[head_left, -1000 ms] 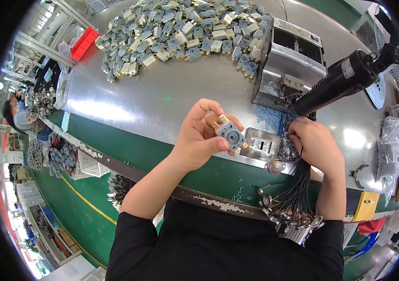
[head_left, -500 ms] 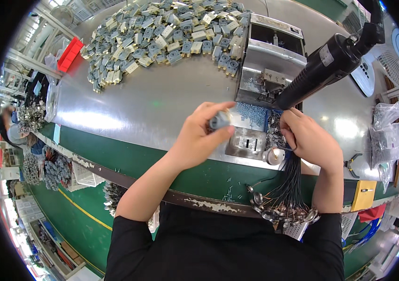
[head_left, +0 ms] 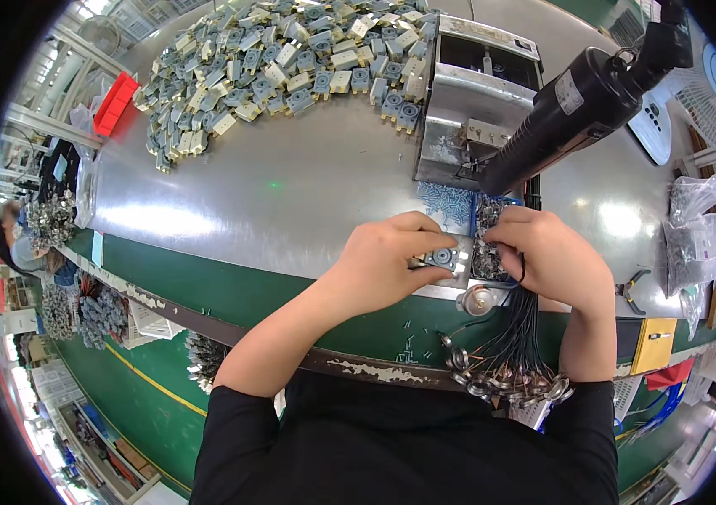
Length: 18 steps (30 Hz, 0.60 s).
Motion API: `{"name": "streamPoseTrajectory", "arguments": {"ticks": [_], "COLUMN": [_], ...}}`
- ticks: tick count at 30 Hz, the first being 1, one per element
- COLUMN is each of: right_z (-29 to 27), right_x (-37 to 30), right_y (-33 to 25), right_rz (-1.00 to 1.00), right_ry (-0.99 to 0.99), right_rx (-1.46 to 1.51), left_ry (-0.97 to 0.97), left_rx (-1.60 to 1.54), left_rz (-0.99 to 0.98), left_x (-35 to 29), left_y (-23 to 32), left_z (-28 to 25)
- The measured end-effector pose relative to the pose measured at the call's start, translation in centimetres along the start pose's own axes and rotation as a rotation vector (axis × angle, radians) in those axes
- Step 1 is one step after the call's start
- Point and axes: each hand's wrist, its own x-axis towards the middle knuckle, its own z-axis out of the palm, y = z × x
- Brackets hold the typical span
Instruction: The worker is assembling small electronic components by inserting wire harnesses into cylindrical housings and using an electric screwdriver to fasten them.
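Observation:
Between the thumb and fingers of my left hand (head_left: 392,261) is a small grey-and-cream plastic block (head_left: 443,257) with a round dark centre. It is at the steel fixture (head_left: 461,241), which the hand partly covers; whether it is seated cannot be seen. My right hand (head_left: 553,252) is closed, fingertips pinched over a narrow tray of small metal parts (head_left: 489,268); what they hold is hidden. A black cable passes under that hand. Just nearer lies a round metal piece (head_left: 479,300). Small bluish screws (head_left: 449,202) are spread beyond the fixture.
A heap of similar blocks (head_left: 291,67) covers the far left of the bench. A steel machine (head_left: 467,114) and a black cylindrical tool (head_left: 564,114) stand beyond my hands. Black leads with round metal ends (head_left: 501,383) hang over the near edge. Cutters (head_left: 630,292) lie at right.
My left hand has moved right and slightly nearer, bringing the block down to the fixture. My right hand has shifted slightly left and nearer over the tray of metal parts.

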Motion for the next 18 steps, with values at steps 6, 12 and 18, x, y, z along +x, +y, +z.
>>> {"name": "streamPoseTrajectory", "arguments": {"ticks": [6, 12, 18], "right_z": [0.0, 0.6, 1.2], "right_x": [0.8, 1.7, 0.7], "right_y": [-1.2, -2.6, -2.5], "right_rz": [-0.037, -0.185, -0.136], "right_ry": [0.04, 0.169, 0.229], "right_rx": [0.103, 0.178, 0.083], "left_ry": [-0.049, -0.013, 0.634], "left_rx": [0.145, 0.205, 0.547], "left_rz": [0.054, -0.106, 0.087], "left_x": [-0.5, -2.0, -3.0], "left_y": [-0.2, 0.4, -4.4], "left_z": [-0.4, -0.5, -7.6]}}
